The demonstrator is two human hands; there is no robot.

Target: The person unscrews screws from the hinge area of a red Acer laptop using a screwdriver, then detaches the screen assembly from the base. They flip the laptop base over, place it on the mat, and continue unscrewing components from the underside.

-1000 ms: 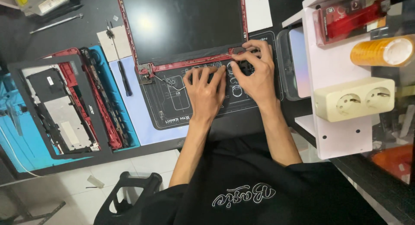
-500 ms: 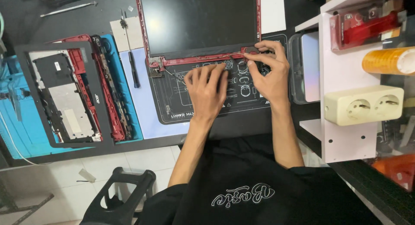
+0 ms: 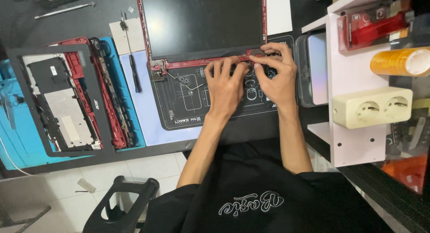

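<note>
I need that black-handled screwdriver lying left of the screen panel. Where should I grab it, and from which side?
Take the screwdriver by its thick black handle, the end nearer the person, coming from above. It lies flat on the mat, its thin metal shaft pointing away; both hands are at the hinge, well clear.

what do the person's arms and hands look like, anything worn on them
Both forearms are bare. The left hand and right hand show no gloves, rings or watch. The only clothing is a black short-sleeved shirt with a white script marking on the chest.
</note>
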